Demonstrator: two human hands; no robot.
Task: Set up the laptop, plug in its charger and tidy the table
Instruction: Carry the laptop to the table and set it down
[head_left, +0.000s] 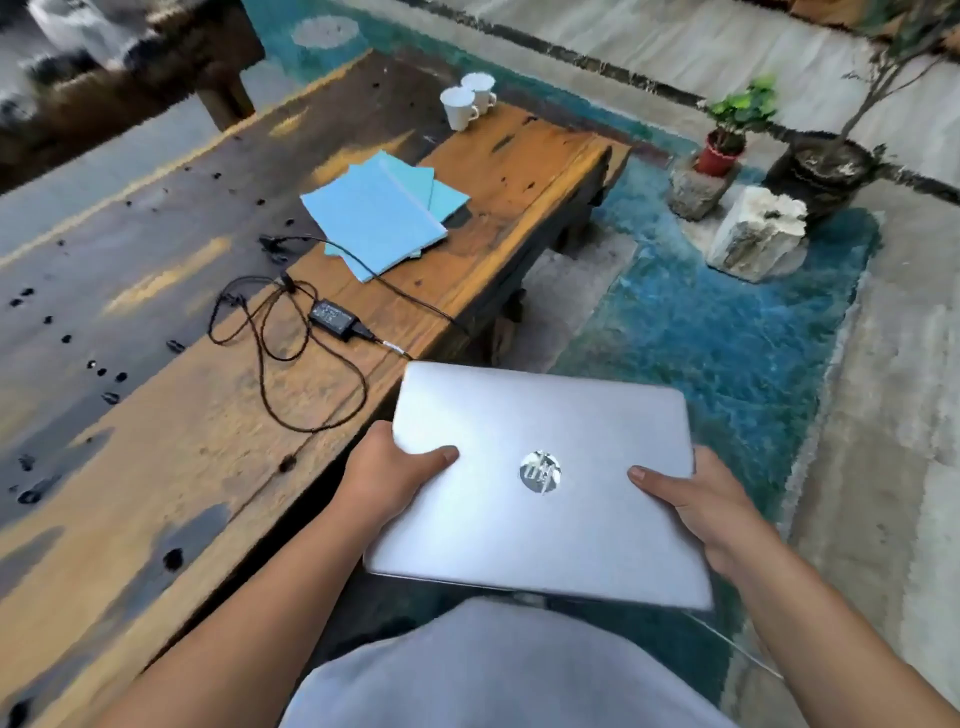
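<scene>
Beside a worn wooden table (171, 467) on blue rug (727, 338), both hands grip the closed laptop (540, 483)

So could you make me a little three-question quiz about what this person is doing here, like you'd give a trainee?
1. True or false: the laptop is open on the table.
2. How many white cups stand at the table's far end?
A) one B) two C) four
3. Fill in: the charger lies on the table beside a stack of blue ____.

Key
1. False: it is closed, held off the table's edge by the left hand and right hand.
2. B.
3. Notebooks, with the charger's cable running across one corner of them.
</scene>
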